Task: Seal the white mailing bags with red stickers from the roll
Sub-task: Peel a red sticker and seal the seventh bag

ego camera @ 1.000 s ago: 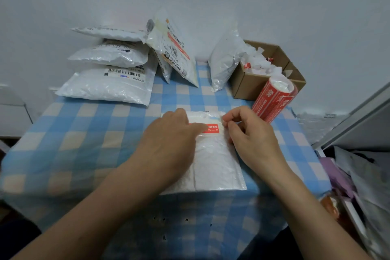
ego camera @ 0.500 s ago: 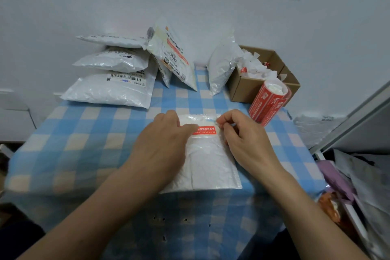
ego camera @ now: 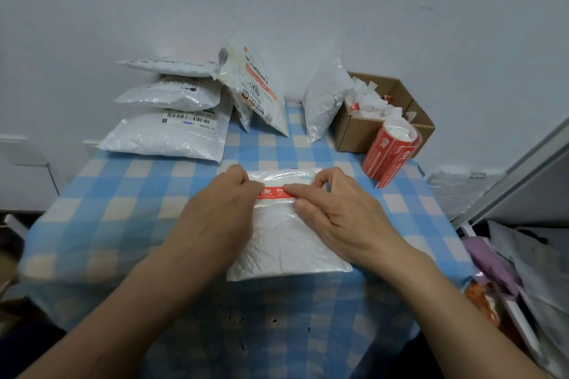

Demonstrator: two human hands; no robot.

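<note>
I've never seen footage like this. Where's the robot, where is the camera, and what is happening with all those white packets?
There is no robot here. A person works bare-handed, and the only camera sits on their head, looking down, which is why both forearms enter from the bottom edge. The left hand and the right hand press a red sticker onto the top of a white mailing bag that lies flat on a blue-checked tablecloth. Nothing is lifted; the fingers only smooth the sticker down. To the right is the red sticker roll, next to a cardboard box of paper scraps. Further back, a pile of white bags rests by the wall.
</note>
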